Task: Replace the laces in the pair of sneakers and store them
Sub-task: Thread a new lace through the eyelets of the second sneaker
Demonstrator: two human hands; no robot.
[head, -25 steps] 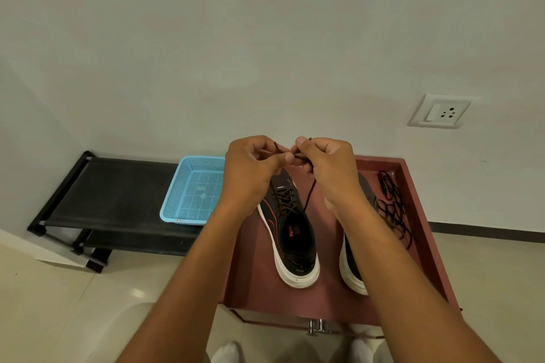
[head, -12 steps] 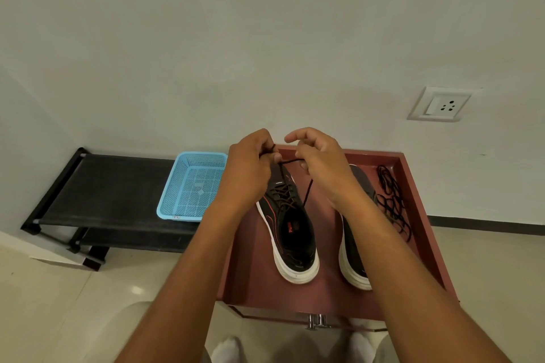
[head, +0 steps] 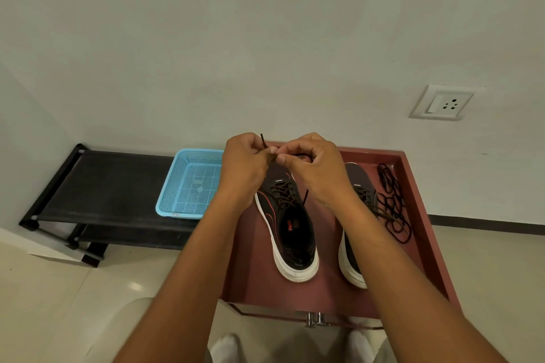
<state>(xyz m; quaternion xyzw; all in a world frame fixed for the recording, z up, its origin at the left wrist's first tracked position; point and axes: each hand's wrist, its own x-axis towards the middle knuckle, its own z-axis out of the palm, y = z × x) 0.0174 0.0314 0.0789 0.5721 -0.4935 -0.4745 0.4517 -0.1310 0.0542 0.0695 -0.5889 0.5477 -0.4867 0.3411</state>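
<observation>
From the head camera, I look down on my two bare forearms reaching forward over a dark red tray table set against a pale wall. My left hand and right hand meet knuckle to knuckle above the toe end of the left sneaker, a black shoe with a thick white sole and a red line along its side. Both hands have their fingers curled tight, pinching the ends of the dark lace that criss-crosses this shoe's eyelets. One lace tip sticks up just above my left thumb, and a strand drops from my right hand down beside the shoe's tongue. I judge I hold the ends raised and close together so as to tie or tighten the knot.

The right sneaker stands just beside the first, heel toward me, partly hidden behind my right forearm. It appears laced too, though my arm covers most of it. A loose bundle of black laces lies on the tray near its right rim, apart from the shoes, likely the set taken out.

To the left of the tray, a light blue mesh basket sits on a low black rack, probably where things get stored. A white wall socket is on the wall at upper right
</observation>
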